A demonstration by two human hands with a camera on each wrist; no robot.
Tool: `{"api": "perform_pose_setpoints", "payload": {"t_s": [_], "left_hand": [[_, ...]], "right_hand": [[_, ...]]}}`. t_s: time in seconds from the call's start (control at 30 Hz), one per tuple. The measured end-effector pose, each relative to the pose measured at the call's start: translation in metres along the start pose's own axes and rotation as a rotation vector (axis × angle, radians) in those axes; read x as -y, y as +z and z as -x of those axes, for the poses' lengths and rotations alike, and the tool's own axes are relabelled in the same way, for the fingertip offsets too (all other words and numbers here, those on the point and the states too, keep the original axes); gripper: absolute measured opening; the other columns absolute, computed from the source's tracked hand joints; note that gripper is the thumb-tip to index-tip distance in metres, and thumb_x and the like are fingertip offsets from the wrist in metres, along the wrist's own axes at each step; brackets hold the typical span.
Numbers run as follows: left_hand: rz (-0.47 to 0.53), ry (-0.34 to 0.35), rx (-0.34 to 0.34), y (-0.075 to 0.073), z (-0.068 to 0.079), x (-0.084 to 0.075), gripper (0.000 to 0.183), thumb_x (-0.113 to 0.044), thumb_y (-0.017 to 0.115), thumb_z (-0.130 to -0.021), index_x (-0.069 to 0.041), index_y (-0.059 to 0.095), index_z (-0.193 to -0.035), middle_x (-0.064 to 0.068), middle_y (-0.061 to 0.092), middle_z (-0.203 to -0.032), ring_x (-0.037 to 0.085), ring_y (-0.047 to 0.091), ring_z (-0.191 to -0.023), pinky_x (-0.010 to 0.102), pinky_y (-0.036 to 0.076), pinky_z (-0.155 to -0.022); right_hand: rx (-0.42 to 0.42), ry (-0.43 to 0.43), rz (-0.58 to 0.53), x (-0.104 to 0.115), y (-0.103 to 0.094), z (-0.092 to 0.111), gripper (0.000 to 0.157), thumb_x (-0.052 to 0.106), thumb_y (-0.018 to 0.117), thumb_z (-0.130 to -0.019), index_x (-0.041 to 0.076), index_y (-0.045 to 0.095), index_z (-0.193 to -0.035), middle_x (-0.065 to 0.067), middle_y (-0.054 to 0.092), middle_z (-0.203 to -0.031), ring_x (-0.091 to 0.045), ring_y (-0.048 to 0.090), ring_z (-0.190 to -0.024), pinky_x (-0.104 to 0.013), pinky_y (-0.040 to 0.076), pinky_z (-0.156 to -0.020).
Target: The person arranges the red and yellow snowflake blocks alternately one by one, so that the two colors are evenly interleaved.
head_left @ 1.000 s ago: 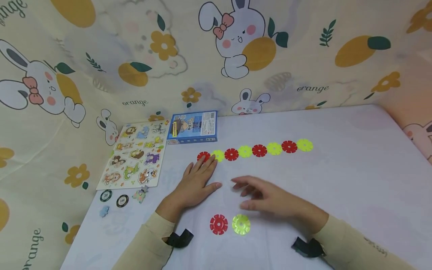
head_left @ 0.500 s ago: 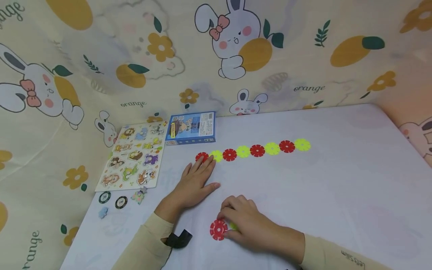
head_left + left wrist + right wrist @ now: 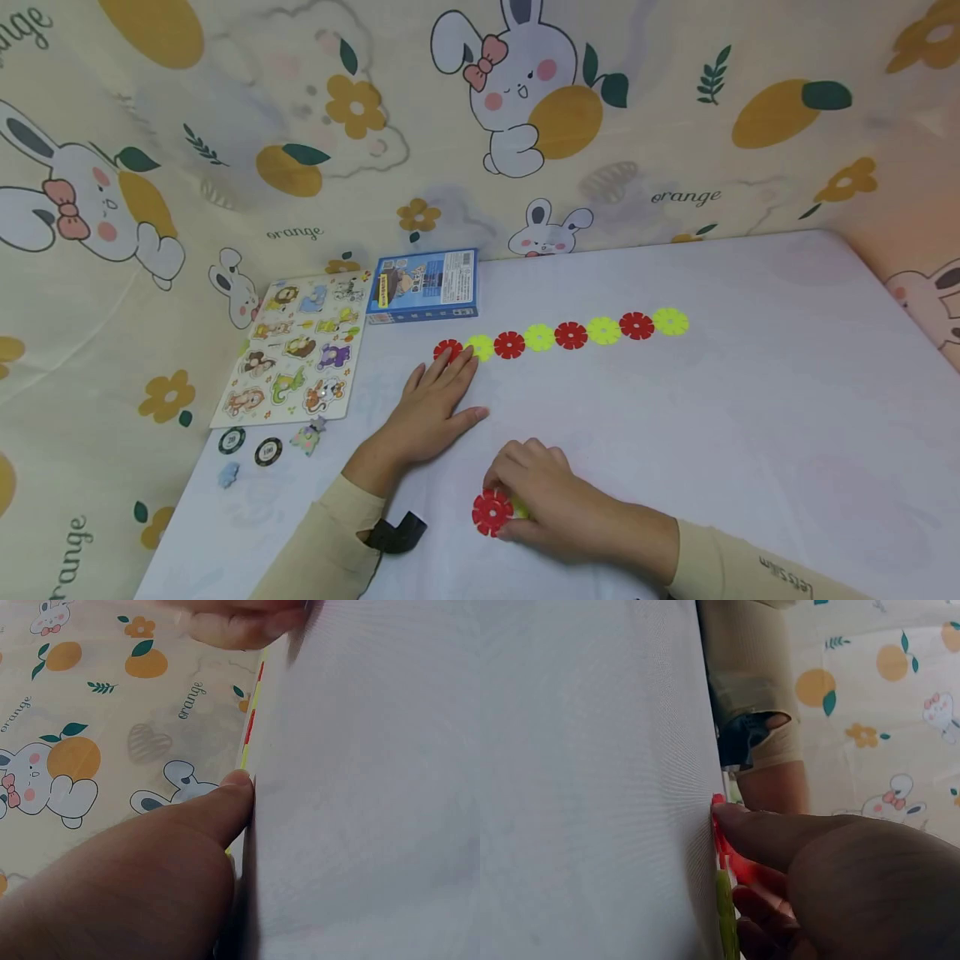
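Note:
A row of alternating red and yellow-green notched plastic discs [image 3: 572, 335] lies across the white table. My left hand [image 3: 426, 417] rests flat with straight fingers, its fingertips touching the red disc [image 3: 448, 348] and yellow-green disc [image 3: 480, 347] at the row's left end. Nearer the front, my right hand [image 3: 558, 504] pinches a separate red notched disc [image 3: 492, 512] between thumb and fingers. A yellow-green notched disc [image 3: 726, 915] lies beside it, mostly hidden beneath the right hand in the head view. Both discs stay at table level in the right wrist view.
An animal puzzle board [image 3: 296, 350] lies at the left, next to a blue box [image 3: 423, 285]. In front of the board are two round black-rimmed chips [image 3: 268, 452], a small blue piece [image 3: 228, 475] and a small green figure piece [image 3: 308, 437]. A patterned cloth [image 3: 450, 125] hangs behind.
My right hand has come down and toward the front onto the two separate discs. It now pinches the red disc, which has shifted slightly right. The left hand has stayed in place.

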State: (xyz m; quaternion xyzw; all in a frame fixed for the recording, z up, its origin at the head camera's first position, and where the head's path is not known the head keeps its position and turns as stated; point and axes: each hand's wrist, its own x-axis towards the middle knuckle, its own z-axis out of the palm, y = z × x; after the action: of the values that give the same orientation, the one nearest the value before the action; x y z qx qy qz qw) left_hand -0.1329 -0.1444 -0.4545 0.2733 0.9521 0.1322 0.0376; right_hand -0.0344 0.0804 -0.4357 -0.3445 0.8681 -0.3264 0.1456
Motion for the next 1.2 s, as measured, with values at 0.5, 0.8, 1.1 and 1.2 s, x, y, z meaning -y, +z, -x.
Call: {"api": "perform_pose_setpoints", "payload": {"t_s": [0.5,0.8,1.1,1.2], "left_hand": [[0.004,-0.008,0.025,0.001,-0.001,0.000,0.080,-0.067,0.039,-0.091,-0.022,0.021,-0.154,-0.007,0.010,-0.159,0.021,-0.001,-0.144,0.057,0.003,-0.110],[-0.001,-0.012,0.027,-0.002,0.000,-0.002,0.080,-0.066,0.040,-0.090,-0.022,0.022,-0.154,-0.007,0.010,-0.159,0.022,0.000,-0.145,0.056,0.003,-0.110],[-0.015,-0.012,0.023,-0.002,0.000,-0.002,0.080,-0.066,0.041,-0.090,-0.021,0.021,-0.154,-0.006,0.010,-0.159,0.022,0.000,-0.144,0.056,0.003,-0.110],[-0.012,-0.016,0.022,-0.002,0.000,-0.002,0.080,-0.066,0.042,-0.090,-0.022,0.021,-0.154,-0.006,0.011,-0.159,0.022,0.000,-0.144,0.056,0.003,-0.110]], "right_hand": [[-0.292,0.159,-0.373,-0.044,-0.098,0.018,0.021,0.021,0.073,-0.087,0.024,0.063,-0.105,0.004,0.063,-0.093,-0.022,0.062,-0.080,-0.034,0.054,-0.066],[-0.576,0.492,-0.356,-0.130,-0.165,0.060,0.042,0.045,0.061,-0.091,0.017,0.057,-0.121,-0.006,0.056,-0.113,-0.028,0.057,-0.093,-0.032,0.055,-0.072],[-0.715,0.766,-0.314,-0.194,-0.178,0.094,0.057,0.052,0.050,-0.094,0.013,0.050,-0.136,-0.012,0.049,-0.118,-0.029,0.051,-0.095,-0.020,0.050,-0.066],[-0.691,0.768,-0.289,-0.196,-0.179,0.093,0.058,0.049,0.050,-0.095,0.015,0.045,-0.143,-0.015,0.046,-0.128,-0.031,0.051,-0.100,-0.021,0.051,-0.068]]}}
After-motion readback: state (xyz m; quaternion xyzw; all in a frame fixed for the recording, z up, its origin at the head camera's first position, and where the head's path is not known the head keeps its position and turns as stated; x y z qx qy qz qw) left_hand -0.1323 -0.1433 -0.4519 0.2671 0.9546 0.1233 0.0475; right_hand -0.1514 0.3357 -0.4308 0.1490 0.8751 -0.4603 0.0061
